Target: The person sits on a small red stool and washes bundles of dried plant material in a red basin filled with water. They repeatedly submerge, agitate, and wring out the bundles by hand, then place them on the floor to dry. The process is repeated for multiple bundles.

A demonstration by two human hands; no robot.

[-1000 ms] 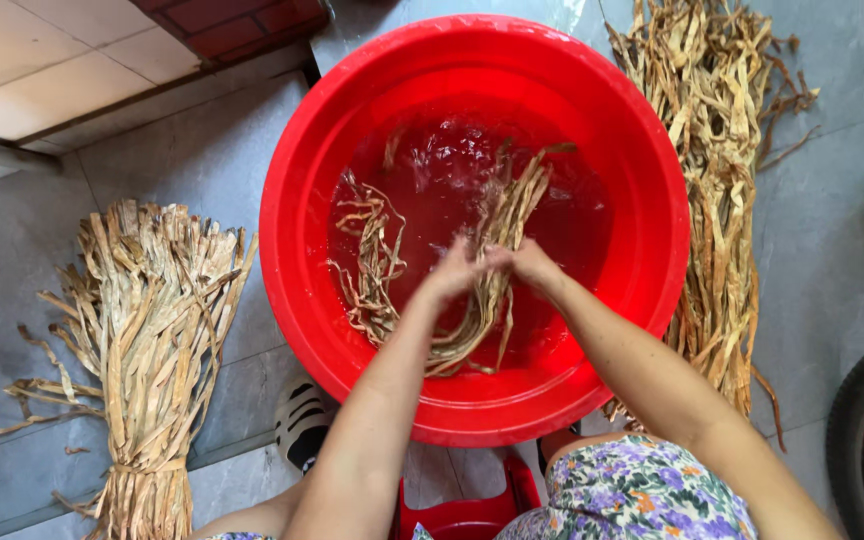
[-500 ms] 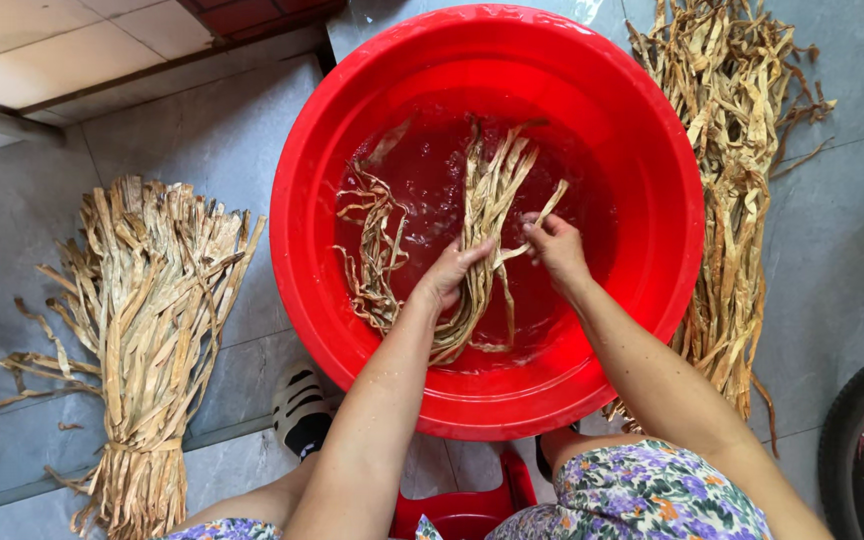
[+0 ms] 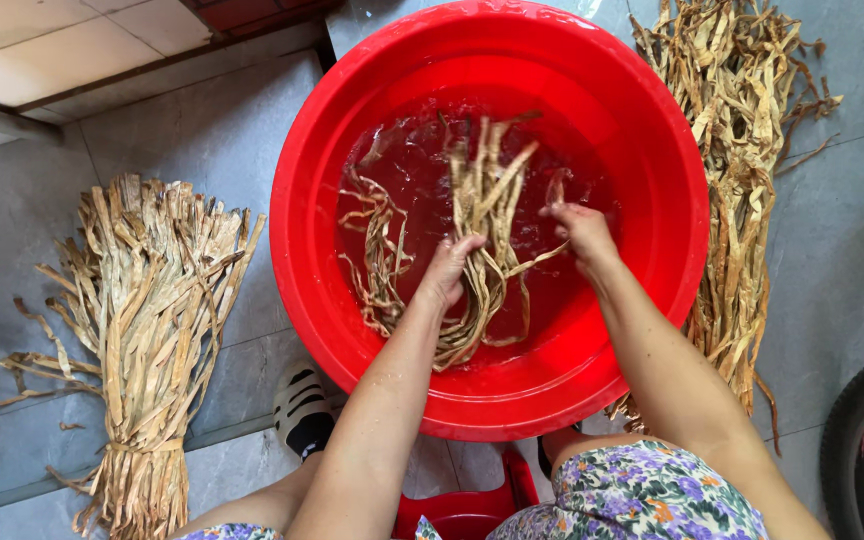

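On a grey tiled floor (image 3: 832, 260) sits one red basin (image 3: 652, 130) of water. Inside, the left hand (image 3: 447, 272) and right hand (image 3: 582, 232) both close on one wet strip bundle (image 3: 482, 200); a looser clump (image 3: 377, 260) lies just left of the fingers, two dry bundles (image 3: 147, 310) (image 3: 742, 170) outside.

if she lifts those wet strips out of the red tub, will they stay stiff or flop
Probably flop: the strips already curl and loop in the water under the left hand and right hand. Likely slippery and heavier soaked. The dry bundle beside the tub looks straighter and stiffer.
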